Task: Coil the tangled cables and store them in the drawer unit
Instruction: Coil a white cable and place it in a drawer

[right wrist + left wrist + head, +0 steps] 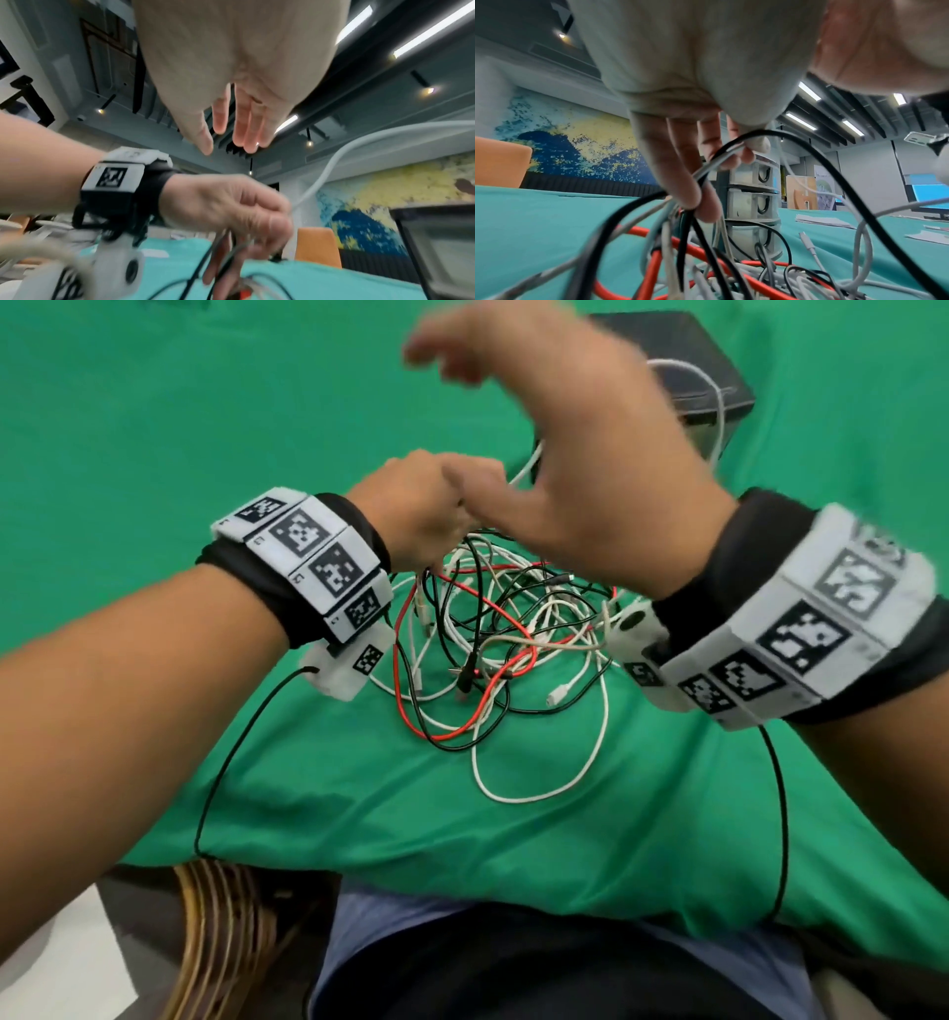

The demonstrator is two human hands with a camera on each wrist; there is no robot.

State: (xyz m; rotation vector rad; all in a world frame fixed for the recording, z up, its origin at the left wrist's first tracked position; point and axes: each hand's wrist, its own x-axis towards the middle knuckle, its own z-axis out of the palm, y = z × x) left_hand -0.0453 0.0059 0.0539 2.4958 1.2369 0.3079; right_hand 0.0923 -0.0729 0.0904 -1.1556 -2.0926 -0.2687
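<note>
A tangle of white, black and red cables (pixel 488 649) lies on the green cloth in front of me. My left hand (pixel 436 516) grips several strands at the top of the tangle. In the left wrist view its fingers (pixel 687 182) curl round black and grey cables (pixel 721 156). My right hand (pixel 544 418) hovers blurred above the tangle, fingers (pixel 241 125) straight and holding nothing. The dark drawer unit (pixel 708 387) stands at the far right, with a white cable (pixel 719 403) draped over it. Its stacked drawers (pixel 752 203) show just beyond my left fingers.
The green cloth (pixel 154 428) covers the whole table. A wicker chair (pixel 221 942) sits below the table edge at the near left. Papers (pixel 824 221) lie further back on the table. An orange chair (pixel 500 162) stands behind it. Thin black leads hang from both wristbands.
</note>
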